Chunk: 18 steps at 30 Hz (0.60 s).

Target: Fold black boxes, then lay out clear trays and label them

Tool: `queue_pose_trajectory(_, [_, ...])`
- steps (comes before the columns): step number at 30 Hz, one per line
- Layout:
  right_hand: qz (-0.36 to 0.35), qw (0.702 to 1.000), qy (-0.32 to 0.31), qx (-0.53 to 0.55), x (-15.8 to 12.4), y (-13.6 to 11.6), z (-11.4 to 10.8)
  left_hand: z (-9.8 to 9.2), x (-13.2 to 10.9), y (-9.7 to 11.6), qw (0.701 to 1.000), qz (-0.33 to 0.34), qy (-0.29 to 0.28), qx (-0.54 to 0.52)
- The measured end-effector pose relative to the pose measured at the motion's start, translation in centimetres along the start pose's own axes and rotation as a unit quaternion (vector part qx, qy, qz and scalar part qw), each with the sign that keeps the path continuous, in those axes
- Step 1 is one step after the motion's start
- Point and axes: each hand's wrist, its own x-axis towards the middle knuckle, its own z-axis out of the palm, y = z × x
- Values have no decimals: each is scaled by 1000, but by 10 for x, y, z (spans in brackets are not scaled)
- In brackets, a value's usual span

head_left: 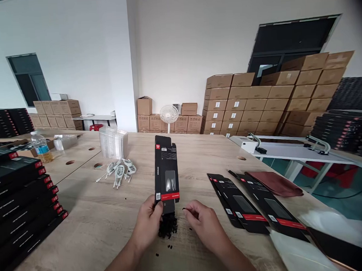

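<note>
My left hand (148, 221) grips the lower end of a black cardboard box (162, 169) with a red band, a small clear window and its end flap hanging down. The box is held up over the table. To its right, my right hand (204, 223) pinches a tiny black piece (184, 209) between thumb and fingers. Beneath the box lies a heap of small black pieces (168, 227), partly hidden by my left hand and the flap. A few stray pieces are scattered nearer to me. Several flat black boxes (245, 205) lie to the right of my right hand.
White cables (119, 171) lie bundled in front of a stack of clear plastic sleeves (114, 142). Black boxes (21, 208) are piled high at left, near a water bottle (42, 147). A brown cloth (276, 183) and white plastic bag (299, 254) are at right; a fan (169, 114) stands behind.
</note>
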Motion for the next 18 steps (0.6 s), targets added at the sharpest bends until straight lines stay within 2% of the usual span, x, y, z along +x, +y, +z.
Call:
queue_pose_trajectory(3, [-13, 997, 16, 79, -3, -10, 5, 8, -4, 0, 999, 9, -46, -5])
queue_pose_trajectory(6, [-37, 994, 27, 101, -5, -19, 9, 15, -10, 3, 997, 39, -66, 28])
queue_pose_trajectory(14, [-66, 997, -12, 35, -6, -23, 6, 18, -16, 12, 984, 105, -58, 132])
queue_pose_trajectory(18, [-43, 998, 7, -37, -9, -27, 2, 20, -20, 17, 966, 129, -79, 208])
